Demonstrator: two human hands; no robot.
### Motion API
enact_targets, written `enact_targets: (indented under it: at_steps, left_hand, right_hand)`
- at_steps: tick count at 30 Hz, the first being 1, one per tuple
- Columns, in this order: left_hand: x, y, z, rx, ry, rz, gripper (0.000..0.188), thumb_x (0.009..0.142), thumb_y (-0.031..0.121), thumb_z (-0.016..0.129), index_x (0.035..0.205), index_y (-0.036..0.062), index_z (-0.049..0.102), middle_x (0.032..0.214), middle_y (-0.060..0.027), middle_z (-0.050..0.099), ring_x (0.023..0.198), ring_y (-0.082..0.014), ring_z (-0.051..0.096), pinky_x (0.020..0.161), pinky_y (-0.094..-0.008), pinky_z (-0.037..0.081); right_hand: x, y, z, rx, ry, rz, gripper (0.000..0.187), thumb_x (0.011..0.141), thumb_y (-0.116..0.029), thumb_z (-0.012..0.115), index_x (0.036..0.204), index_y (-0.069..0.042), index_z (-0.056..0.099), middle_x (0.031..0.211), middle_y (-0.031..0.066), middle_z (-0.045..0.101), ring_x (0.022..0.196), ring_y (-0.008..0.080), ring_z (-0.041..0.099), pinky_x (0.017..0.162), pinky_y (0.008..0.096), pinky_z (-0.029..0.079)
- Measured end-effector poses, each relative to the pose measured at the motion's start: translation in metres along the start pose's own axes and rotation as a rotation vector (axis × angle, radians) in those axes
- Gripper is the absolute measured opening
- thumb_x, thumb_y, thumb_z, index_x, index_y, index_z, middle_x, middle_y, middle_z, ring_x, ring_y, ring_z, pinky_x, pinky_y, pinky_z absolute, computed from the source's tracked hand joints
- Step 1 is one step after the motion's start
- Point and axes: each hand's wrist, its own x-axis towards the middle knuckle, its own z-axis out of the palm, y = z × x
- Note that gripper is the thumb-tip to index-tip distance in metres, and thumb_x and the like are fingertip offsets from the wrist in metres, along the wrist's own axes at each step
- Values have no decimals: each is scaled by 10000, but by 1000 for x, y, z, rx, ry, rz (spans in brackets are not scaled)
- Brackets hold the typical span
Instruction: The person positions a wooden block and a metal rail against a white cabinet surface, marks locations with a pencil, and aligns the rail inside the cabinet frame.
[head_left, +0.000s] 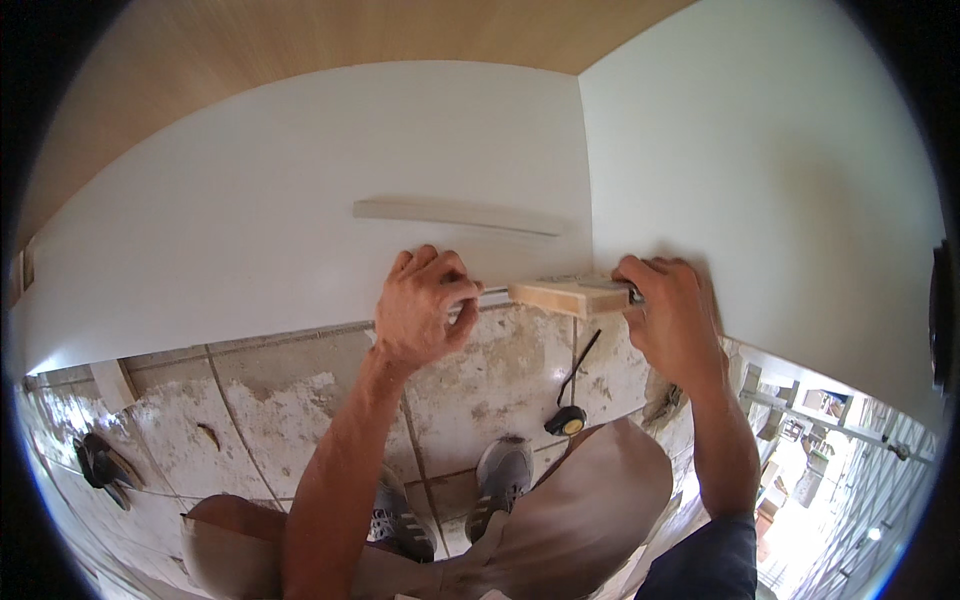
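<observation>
Wooden block (572,299), pale and flat-sided, sits near the centre of the frame, just below the middle of a cabinet-like corner, between a person's two hands. Largest around it is a smooth white panel (300,190), filling the upper left and centre. A second white panel (760,170) meets it at a corner and fills the upper right. Across the top left runs a wood-grain panel (330,35). Below spreads a tiled floor (310,430), blotched with white and brown. At the bottom centre are the person's bent legs in beige clothing (590,500) and two grey shoes (505,470). At lower right, a bright metal lattice (880,510) is visible. The left hand (428,308), left of centre, has its fingers curled in tightly beside a thin light strip (494,297) leading toward the block; I cannot tell whether it grips the strip. The right hand (672,310) holds the block's right end, fingers bent around it. Above, a long pale strip (455,218) lies against the white panel. On the floor below the block are a round black-and-yellow tape measure (566,420) and, just above it, a thin dark rod (581,364).
</observation>
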Motion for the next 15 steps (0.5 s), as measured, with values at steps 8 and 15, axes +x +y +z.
enact_targets:
  at_steps: [8, 15]
  left_hand:
    - [-2, 3, 2, 64, -57, -51, 195, 706, 55, 754, 889, 123, 740, 882, -22, 636, 857, -226, 583, 807, -374, 428]
    - [7, 19, 19, 188, -75, 5, 221, 761, 55, 757, 972, 96, 705, 942, -35, 640, 931, -252, 596, 869, -399, 425]
  right_hand:
    - [-1, 9, 4, -118, -80, -50, 280, 786, -29, 726, 1057, -41, 657, 883, 167, 701, 908, 373, 664, 829, 497, 506]
    - [-4, 13, 9, -169, 60, -187, 236, 753, 43, 709, 980, -19, 682, 879, 198, 703, 872, 382, 717, 775, 498, 567]
